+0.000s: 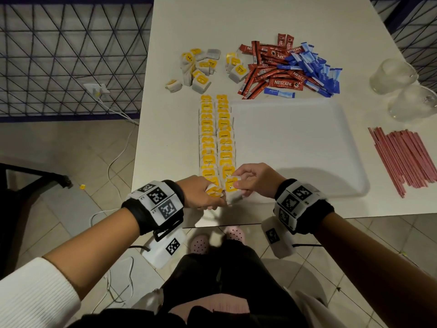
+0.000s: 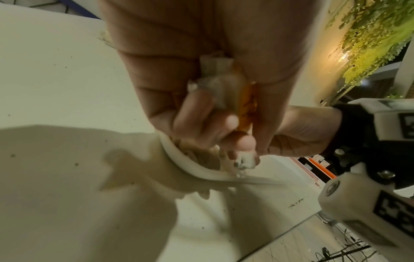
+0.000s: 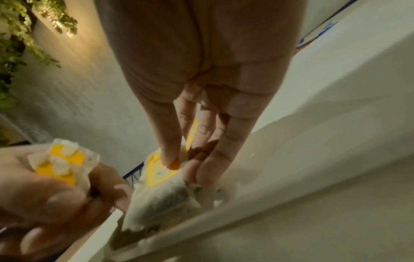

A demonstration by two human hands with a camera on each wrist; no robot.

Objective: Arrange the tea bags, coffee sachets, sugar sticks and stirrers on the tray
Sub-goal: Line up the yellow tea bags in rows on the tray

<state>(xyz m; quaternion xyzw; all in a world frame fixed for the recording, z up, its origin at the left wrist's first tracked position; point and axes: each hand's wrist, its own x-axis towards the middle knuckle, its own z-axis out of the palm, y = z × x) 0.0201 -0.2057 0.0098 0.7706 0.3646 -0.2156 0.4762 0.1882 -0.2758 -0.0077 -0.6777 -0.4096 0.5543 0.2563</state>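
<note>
Two neat rows of yellow-tagged tea bags point(image 1: 217, 136) run along the left side of the white tray point(image 1: 295, 147). At the near end of the right row my right hand point(image 1: 250, 179) pinches one tea bag point(image 1: 232, 188) point(image 3: 160, 174) between thumb and fingers, over the tray's near rim. My left hand point(image 1: 201, 194) is closed round a small bunch of tea bags point(image 1: 213, 191) point(image 2: 221, 88) beside it. Loose tea bags point(image 1: 196, 67), red coffee sachets point(image 1: 272, 69) and blue sugar sticks point(image 1: 314, 67) lie in heaps beyond the tray. Pink stirrers point(image 1: 406, 157) lie right of it.
Two clear glasses point(image 1: 402, 86) stand at the table's right edge, behind the stirrers. The table's near edge point(image 1: 236, 224) runs just under my wrists. Left of the table are a floor with cables point(image 1: 113, 162) and a metal grid fence point(image 1: 71, 55).
</note>
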